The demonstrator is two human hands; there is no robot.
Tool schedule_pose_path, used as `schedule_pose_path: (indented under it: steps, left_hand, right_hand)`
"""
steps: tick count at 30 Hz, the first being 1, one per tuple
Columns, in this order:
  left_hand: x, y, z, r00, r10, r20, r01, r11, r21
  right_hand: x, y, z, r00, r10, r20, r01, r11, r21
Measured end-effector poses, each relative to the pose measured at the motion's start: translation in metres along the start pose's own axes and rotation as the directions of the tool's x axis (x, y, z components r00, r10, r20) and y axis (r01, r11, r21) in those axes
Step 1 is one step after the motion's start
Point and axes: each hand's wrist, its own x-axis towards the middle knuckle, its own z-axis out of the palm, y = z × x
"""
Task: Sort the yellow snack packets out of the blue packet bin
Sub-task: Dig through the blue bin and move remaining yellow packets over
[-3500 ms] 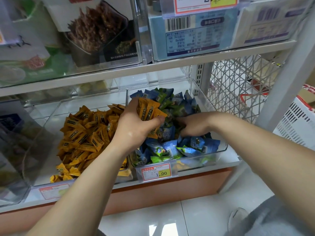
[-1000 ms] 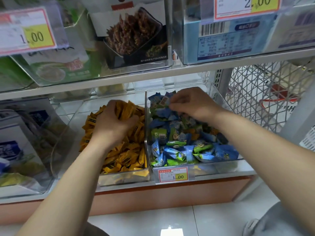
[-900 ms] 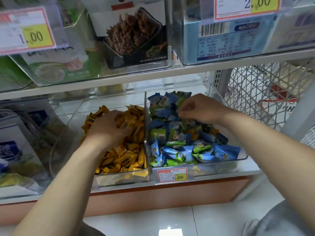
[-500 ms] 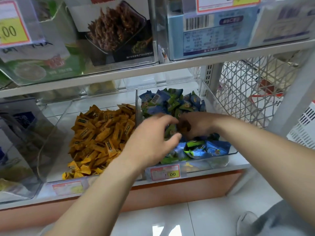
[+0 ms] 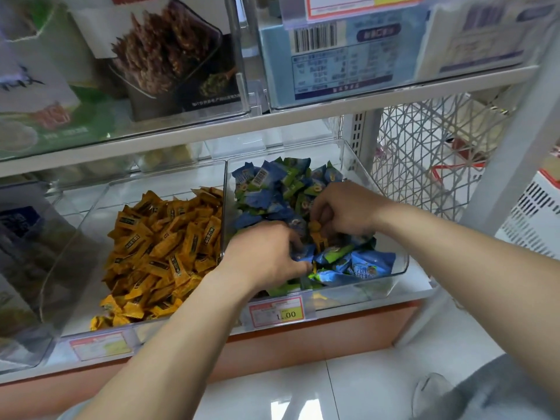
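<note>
The clear blue-packet bin (image 5: 395, 237) sits on the lower shelf, filled with blue and green packets (image 5: 269, 183). To its left, a clear bin (image 5: 75, 231) holds a heap of yellow packets (image 5: 163, 247). Both of my hands are inside the blue bin. My right hand (image 5: 345, 210) reaches in from the right, its fingertips pinched on a yellow packet (image 5: 316, 233) among the blue ones. My left hand (image 5: 266, 257) lies palm down just in front of it, fingertips buried in the packets, so its grip is hidden.
A price tag (image 5: 277, 312) hangs on the blue bin's front. The upper shelf (image 5: 272, 124) with boxed goods overhangs closely. A white wire mesh panel (image 5: 424, 165) and shelf post (image 5: 515, 153) stand right, with a white basket (image 5: 533, 213) beyond. Another clear bin (image 5: 24, 268) stands far left.
My left hand dropped its yellow packets into the left bin, then crossed back into the blue bin. My right hand stayed in the blue bin and now pinches a yellow packet.
</note>
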Motion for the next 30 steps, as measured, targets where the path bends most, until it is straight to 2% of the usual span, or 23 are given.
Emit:
schedule_pose_path:
  steps: [4, 7, 10, 12, 13, 14, 15, 16, 17, 19, 21, 23, 25, 27, 30]
  left_hand:
    - [0.003, -0.004, -0.001, 0.998, -0.038, 0.041, 0.042, 0.994, -0.105]
    - [0.002, -0.002, 0.0, 0.98, -0.113, -0.166, 0.039, 0.918, -0.395]
    - [-0.001, 0.006, -0.005, 0.944, -0.111, -0.311, -0.132, 0.737, -0.663]
    - [-0.001, 0.007, -0.009, 0.935, -0.096, -0.343, -0.181, 0.701, -0.69]
    - [-0.002, 0.005, -0.01, 0.931, -0.1, -0.351, -0.182, 0.707, -0.684]
    - [-0.002, 0.003, -0.011, 0.929, -0.112, -0.352, -0.169, 0.719, -0.674]
    - [-0.003, 0.001, -0.011, 0.93, -0.128, -0.344, -0.144, 0.735, -0.663]
    - [-0.004, -0.002, -0.011, 0.932, -0.143, -0.334, -0.118, 0.752, -0.648]
    - [-0.006, -0.003, -0.01, 0.933, -0.152, -0.326, -0.096, 0.767, -0.634]
    - [-0.007, -0.004, -0.009, 0.937, -0.163, -0.309, -0.068, 0.783, -0.618]
    - [-0.009, -0.003, -0.004, 0.942, -0.185, -0.278, -0.034, 0.776, -0.63]
    - [-0.01, 0.0, 0.002, 0.952, -0.188, -0.242, -0.009, 0.773, -0.634]
    - [-0.011, 0.003, 0.007, 0.96, -0.168, -0.224, -0.005, 0.79, -0.614]
    - [-0.011, 0.003, 0.007, 0.962, -0.163, -0.221, -0.006, 0.792, -0.61]
    - [-0.011, 0.0, 0.006, 0.959, -0.177, -0.219, 0.004, 0.787, -0.617]
  right_hand:
    - [-0.009, -0.006, -0.024, 0.98, -0.017, -0.198, 0.039, 0.993, 0.111]
    - [-0.022, -0.013, -0.035, 0.965, -0.024, -0.261, 0.108, 0.944, 0.313]
    - [-0.029, -0.025, -0.031, 0.974, -0.064, -0.219, 0.18, 0.806, 0.564]
    - [-0.03, -0.03, -0.029, 0.985, -0.051, -0.168, 0.159, 0.668, 0.727]
    - [-0.029, -0.03, -0.028, 0.987, -0.032, -0.159, 0.142, 0.638, 0.757]
    - [-0.028, -0.028, -0.029, 0.984, -0.004, -0.181, 0.133, 0.693, 0.708]
    - [-0.026, -0.023, -0.03, 0.974, 0.02, -0.224, 0.114, 0.816, 0.566]
    - [-0.025, -0.018, -0.03, 0.967, 0.023, -0.256, 0.072, 0.931, 0.358]
    - [-0.024, -0.013, -0.029, 0.969, 0.014, -0.245, 0.023, 0.989, 0.147]
    - [-0.025, -0.01, -0.026, 0.995, 0.032, -0.095, -0.046, 0.989, -0.142]
    - [-0.022, -0.013, -0.019, 0.995, 0.09, 0.033, -0.072, 0.928, -0.366]
    - [-0.017, -0.02, -0.012, 0.985, 0.157, 0.069, -0.11, 0.885, -0.452]
    - [-0.011, -0.025, -0.005, 0.965, 0.239, 0.107, -0.165, 0.873, -0.459]
    - [-0.006, -0.026, 0.005, 0.939, 0.306, 0.157, -0.224, 0.89, -0.397]
    - [-0.002, -0.023, 0.017, 0.916, 0.334, 0.223, -0.278, 0.928, -0.248]
